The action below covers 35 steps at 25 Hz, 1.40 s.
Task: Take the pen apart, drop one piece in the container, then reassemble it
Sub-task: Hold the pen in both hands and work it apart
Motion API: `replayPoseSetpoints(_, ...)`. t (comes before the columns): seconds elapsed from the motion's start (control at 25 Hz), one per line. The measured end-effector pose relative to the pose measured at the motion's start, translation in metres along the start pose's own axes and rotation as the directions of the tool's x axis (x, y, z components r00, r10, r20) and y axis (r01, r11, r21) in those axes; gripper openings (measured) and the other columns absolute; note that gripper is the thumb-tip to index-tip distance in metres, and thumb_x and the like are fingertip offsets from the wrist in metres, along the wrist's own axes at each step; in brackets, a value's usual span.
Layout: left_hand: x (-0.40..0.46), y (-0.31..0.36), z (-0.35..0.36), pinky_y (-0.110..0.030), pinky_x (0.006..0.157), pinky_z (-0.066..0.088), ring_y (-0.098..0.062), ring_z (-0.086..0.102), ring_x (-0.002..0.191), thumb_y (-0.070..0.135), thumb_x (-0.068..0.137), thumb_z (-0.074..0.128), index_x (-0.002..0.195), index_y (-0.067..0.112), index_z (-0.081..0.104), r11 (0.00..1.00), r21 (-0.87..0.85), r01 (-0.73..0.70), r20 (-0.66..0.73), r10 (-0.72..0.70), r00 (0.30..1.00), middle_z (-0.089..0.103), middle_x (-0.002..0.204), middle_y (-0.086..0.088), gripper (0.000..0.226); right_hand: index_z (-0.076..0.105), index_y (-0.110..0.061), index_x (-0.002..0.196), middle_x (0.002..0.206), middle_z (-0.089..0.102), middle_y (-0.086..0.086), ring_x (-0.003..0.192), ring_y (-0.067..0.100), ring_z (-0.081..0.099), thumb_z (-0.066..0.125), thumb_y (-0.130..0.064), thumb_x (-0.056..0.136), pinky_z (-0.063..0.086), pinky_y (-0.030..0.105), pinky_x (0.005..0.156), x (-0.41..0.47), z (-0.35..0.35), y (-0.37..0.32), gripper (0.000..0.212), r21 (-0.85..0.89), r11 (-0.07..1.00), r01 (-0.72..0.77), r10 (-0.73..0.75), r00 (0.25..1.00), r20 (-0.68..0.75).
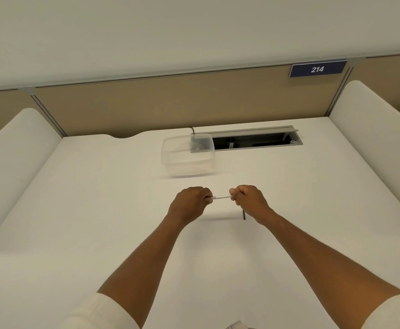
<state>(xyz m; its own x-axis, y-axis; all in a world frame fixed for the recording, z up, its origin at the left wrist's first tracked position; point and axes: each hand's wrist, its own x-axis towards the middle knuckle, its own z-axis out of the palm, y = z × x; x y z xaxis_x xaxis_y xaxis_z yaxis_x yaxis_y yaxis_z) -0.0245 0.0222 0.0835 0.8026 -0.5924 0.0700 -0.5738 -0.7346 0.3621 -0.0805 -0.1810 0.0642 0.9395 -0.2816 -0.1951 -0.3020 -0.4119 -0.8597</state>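
White pen barrel (220,197) pinched level between left hand (190,201) and right hand (248,200), both closed on its ends above the desk (99,210), clear container (187,155) beyond (dark thin piece (243,214) beside the right wrist).

A slim white plastic pen barrel (221,197) lies level, pinched at both ends above the white tabletop (99,210). A thin dark stick-like piece (244,215) shows just below its right end, partly hidden. Farther back, a clear, square plastic container (187,155) sits upright and open on the tabletop.
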Motion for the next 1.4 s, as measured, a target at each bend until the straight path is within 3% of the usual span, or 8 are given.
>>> replayPoseSetpoints(0.16, 0.01, 0.005, -0.004, -0.032, 0.065, 0.047, -0.014, 0.059, 0.076, 0.043, 0.087, 0.064, 0.093, 0.029, 0.068, 0.999, -0.039, 0.007, -0.027, -0.008, 1.0, 0.069, 0.083, 0.008, 0.016, 0.064, -0.016, 0.068, 0.058, 0.056, -0.003, 0.048, 0.011, 0.042, 0.058, -0.039, 0.095, 0.035, 0.024, 0.05, 0.005, -0.001, -0.002, 0.036, 0.072, 0.997, -0.012, 0.011, 1.0, 0.019)
replayPoseSetpoints(0.32, 0.018, 0.006, -0.004, -0.029, 0.061, 0.037, -0.019, 0.058, 0.071, 0.041, 0.088, 0.063, 0.09, 0.028, 0.069, 0.999, -0.007, -0.047, -0.091, 0.046, 0.995, 0.07, 0.08, 0.006, 0.015, 0.054, -0.016, 0.061, 0.051, 0.048, -0.009, 0.042, 0.009, 0.033, 0.047, -0.059, 0.095, 0.027, 0.022, 0.044, 0.01, -0.003, -0.013, 0.055, 0.143, 0.976, -0.164, 0.153, 0.985, 0.079)
replayPoseSetpoints(0.44, 0.022, 0.005, -0.003, -0.029, 0.061, 0.034, -0.023, 0.057, 0.068, 0.037, 0.091, 0.061, 0.089, 0.025, 0.069, 0.998, 0.008, -0.069, -0.106, 0.069, 0.992, 0.069, 0.08, 0.004, 0.015, 0.046, -0.018, 0.056, 0.047, 0.039, -0.009, 0.039, 0.01, 0.024, 0.049, -0.064, 0.091, 0.021, 0.021, 0.043, 0.013, -0.004, -0.016, 0.058, 0.132, 0.959, -0.251, 0.228, 0.959, 0.166)
replayPoseSetpoints(0.68, 0.024, -0.006, -0.003, -0.029, 0.059, 0.033, -0.019, 0.051, 0.069, 0.033, 0.096, 0.056, 0.09, 0.024, 0.067, 0.999, -0.032, -0.031, -0.08, 0.028, 0.996, 0.066, 0.08, 0.005, 0.015, 0.044, -0.019, 0.052, 0.053, 0.048, -0.005, 0.039, 0.009, 0.027, 0.06, -0.054, 0.09, 0.025, 0.022, 0.044, 0.018, -0.003, -0.025, 0.055, 0.128, 0.984, -0.125, 0.11, 0.987, 0.115)
replayPoseSetpoints(0.84, 0.029, -0.006, -0.008, -0.032, 0.063, 0.043, -0.018, 0.055, 0.073, 0.03, 0.096, 0.055, 0.09, 0.025, 0.068, 0.994, -0.112, -0.014, -0.019, 0.012, 1.0, 0.06, 0.074, 0.01, 0.015, 0.052, -0.017, 0.052, 0.044, 0.045, -0.012, 0.039, 0.006, 0.032, 0.059, -0.052, 0.092, 0.028, 0.015, 0.042, 0.02, -0.003, -0.025, 0.054, 0.054, 0.999, 0.006, -0.011, 0.997, 0.083)
replayPoseSetpoints(0.96, 0.032, -0.015, -0.012, -0.029, 0.064, 0.043, -0.014, 0.055, 0.071, 0.026, 0.094, 0.056, 0.086, 0.027, 0.069, 0.982, -0.184, 0.035, 0.004, -0.035, 0.999, 0.059, 0.069, 0.012, 0.015, 0.056, -0.015, 0.056, 0.041, 0.048, -0.017, 0.042, 0.005, 0.037, 0.059, -0.036, 0.096, 0.03, 0.014, 0.043, 0.022, -0.01, -0.019, 0.045, 0.031, 0.998, 0.06, -0.061, 0.998, 0.017)
replayPoseSetpoints(1.12, 0.029, -0.047, -0.03, -0.027, 0.069, 0.047, -0.01, 0.059, 0.072, 0.027, 0.093, 0.056, 0.082, 0.03, 0.067, 0.977, -0.181, 0.11, 0.01, -0.11, 0.994, 0.065, 0.07, 0.013, 0.016, 0.062, -0.017, 0.061, 0.047, 0.049, -0.008, 0.044, 0.012, 0.041, 0.061, -0.035, 0.094, 0.036, 0.024, 0.047, 0.03, -0.05, 0.001, 0.037, 0.14, 0.989, 0.04, -0.026, 0.995, -0.097)
replayPoseSetpoints(1.4, 0.023, -0.054, -0.027, -0.033, 0.066, 0.046, -0.016, 0.057, 0.073, 0.031, 0.094, 0.053, 0.084, 0.027, 0.064, 0.985, -0.089, 0.146, -0.047, -0.151, 0.987, 0.065, 0.076, 0.011, 0.015, 0.065, -0.012, 0.088, 0.08, 0.076, 0.007, 0.055, 0.014, 0.062, 0.058, -0.019, 0.093, 0.047, 0.027, 0.053, 0.032, -0.038, 0.008, 0.011, 0.1, 0.988, -0.12, 0.119, 0.993, 0.011)
